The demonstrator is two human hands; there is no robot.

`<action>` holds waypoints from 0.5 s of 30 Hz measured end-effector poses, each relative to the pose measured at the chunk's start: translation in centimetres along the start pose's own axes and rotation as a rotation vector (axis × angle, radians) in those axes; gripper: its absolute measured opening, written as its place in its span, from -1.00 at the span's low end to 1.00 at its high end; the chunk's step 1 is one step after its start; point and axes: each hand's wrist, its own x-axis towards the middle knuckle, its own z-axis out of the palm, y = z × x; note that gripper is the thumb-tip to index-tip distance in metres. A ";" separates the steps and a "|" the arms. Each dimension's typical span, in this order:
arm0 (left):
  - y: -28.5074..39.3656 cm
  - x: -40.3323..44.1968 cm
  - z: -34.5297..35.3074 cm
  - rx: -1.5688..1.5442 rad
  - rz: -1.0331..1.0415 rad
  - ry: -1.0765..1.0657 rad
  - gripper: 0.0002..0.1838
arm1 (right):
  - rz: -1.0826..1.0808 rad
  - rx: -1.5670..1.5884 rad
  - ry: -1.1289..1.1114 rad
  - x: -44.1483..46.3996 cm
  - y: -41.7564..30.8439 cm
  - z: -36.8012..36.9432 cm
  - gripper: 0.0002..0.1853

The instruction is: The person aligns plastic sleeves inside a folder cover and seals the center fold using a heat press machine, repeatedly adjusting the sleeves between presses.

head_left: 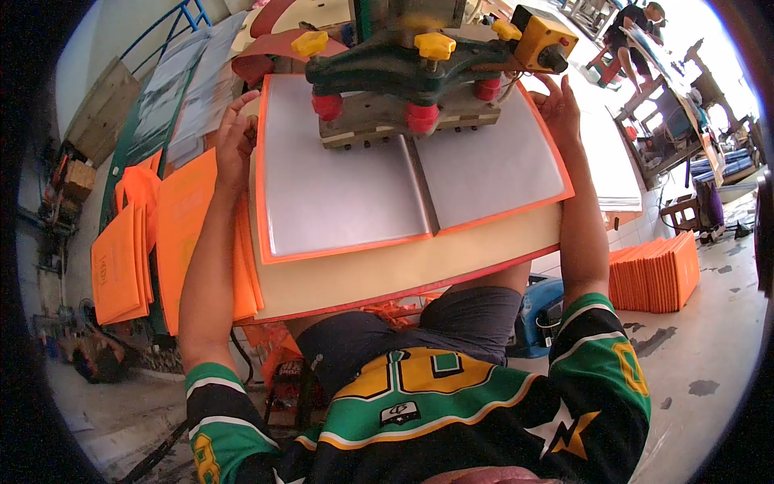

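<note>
An orange-edged cover with clear plastic sheets (347,185) lies spread flat on a cream board (403,270). Above its back part stands a dark green press head with yellow knobs and red feet (419,68); a metal bar (411,121) under it crosses the sheets. My left hand (236,141) is at the cover's back left edge, its fingers bent, and what they hold is too small to make out. At the back right edge is my right hand (556,113), fingers curled by the corner; whether they grip it is unclear.
Orange folders (189,242) lie at the left beside the board. A tall stack of orange folders (655,274) stands on the floor at the right. A yellow control box with a black knob (546,40) juts out beside the press. Another person (633,44) sits far back right.
</note>
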 end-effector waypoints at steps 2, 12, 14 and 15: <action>0.2 0.0 0.2 -0.053 -0.014 0.008 -0.42 | 0.102 0.445 -0.085 -0.5 -0.8 -0.2 -0.23; 1.4 -0.6 0.4 -0.207 -0.018 -0.149 -0.32 | 0.046 0.410 -0.103 -0.8 -1.1 0.4 -0.04; 1.0 -0.4 -0.2 -0.211 -0.024 -0.148 -0.05 | 0.046 0.408 -0.075 -0.6 -0.9 0.2 -0.03; 1.1 -0.4 -0.1 -0.211 -0.023 -0.148 -0.05 | 0.047 0.408 -0.075 -0.7 -0.9 0.2 -0.03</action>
